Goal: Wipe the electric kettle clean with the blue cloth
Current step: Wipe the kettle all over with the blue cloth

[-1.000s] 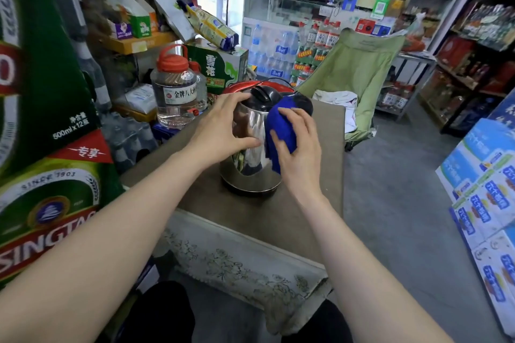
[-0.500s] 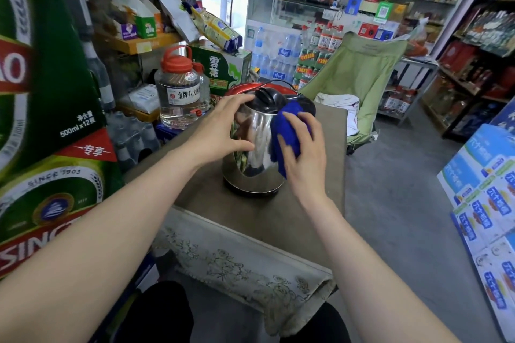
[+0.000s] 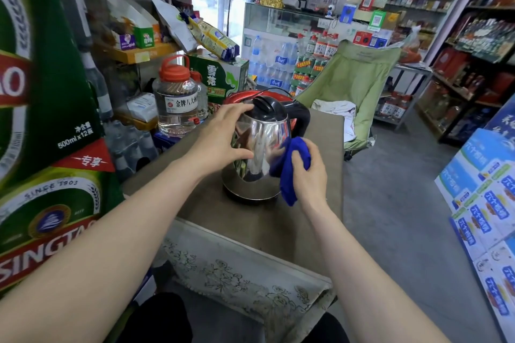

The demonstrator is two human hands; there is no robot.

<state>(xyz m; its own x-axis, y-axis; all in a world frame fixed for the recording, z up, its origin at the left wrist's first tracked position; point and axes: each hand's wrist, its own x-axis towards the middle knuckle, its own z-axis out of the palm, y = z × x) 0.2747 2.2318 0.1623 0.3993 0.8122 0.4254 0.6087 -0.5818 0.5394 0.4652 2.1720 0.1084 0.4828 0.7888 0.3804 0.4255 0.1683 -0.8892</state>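
A shiny steel electric kettle [image 3: 260, 145] with a black lid and black handle stands upright on the brown table [image 3: 250, 225]. My left hand [image 3: 223, 136] holds the kettle's left side, fingers curled round its upper body and thumb against the front. My right hand [image 3: 308, 172] grips the bunched blue cloth [image 3: 289, 172] and presses it against the kettle's lower right side, below the handle. A tail of the cloth hangs down toward the kettle's base.
A clear jug with a red cap [image 3: 177, 97] and a green carton [image 3: 223, 78] stand at the table's far left. Beer crates [image 3: 41, 120] wall the left. A green folding chair [image 3: 354, 83] sits behind the table. Blue-white boxes [image 3: 485, 203] are stacked at right; the floor [image 3: 395, 203] lies between.
My right hand has slid the blue cloth down from near the lid and handle to the kettle's lower right side. My left hand has kept its hold on the left side.
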